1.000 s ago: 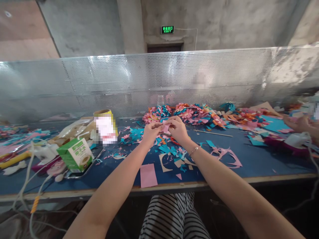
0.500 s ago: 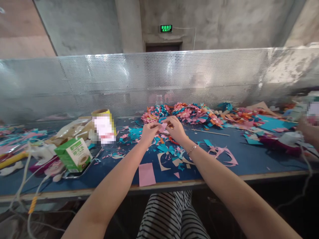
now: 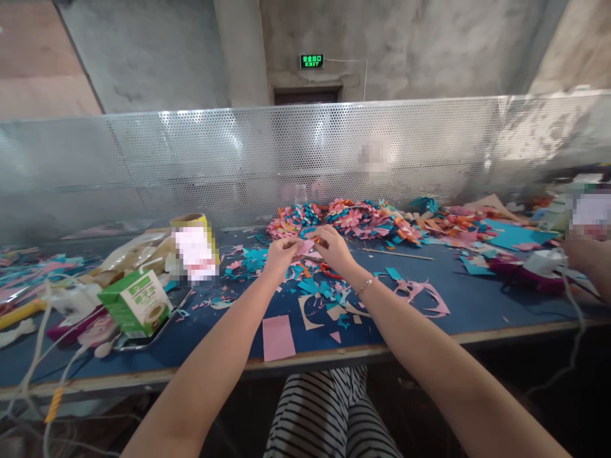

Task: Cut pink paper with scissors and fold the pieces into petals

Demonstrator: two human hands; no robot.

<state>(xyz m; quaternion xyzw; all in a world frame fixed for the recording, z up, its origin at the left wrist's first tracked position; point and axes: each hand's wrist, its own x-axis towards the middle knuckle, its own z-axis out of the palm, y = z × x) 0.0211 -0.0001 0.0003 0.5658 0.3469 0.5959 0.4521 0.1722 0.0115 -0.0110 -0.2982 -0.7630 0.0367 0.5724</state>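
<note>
A small piece of pink paper (image 3: 304,247) is pinched at its left side by my left hand (image 3: 281,254), held just above the table. My right hand (image 3: 335,249) has its fingers bent and closed at the paper's right edge; the fingertips are partly hidden. Under the right hand shows a red loop handle (image 3: 329,271), seemingly of scissors, mostly covered. Blue paper scraps (image 3: 324,289) lie below both hands. Closer to the table's edge is a flat pink paper sheet (image 3: 279,338).
Paper flower bundles (image 3: 356,219) are heaped behind my hands. A thin stick (image 3: 401,254) and pink cut-out scraps (image 3: 432,299) lie to the right. At left are a green drink carton (image 3: 138,304) on a tray and cables. A perforated metal screen (image 3: 267,159) borders the back.
The view has shifted slightly. The pink paper has tilted a little between my hands, and more of the red handle shows under my right hand.
</note>
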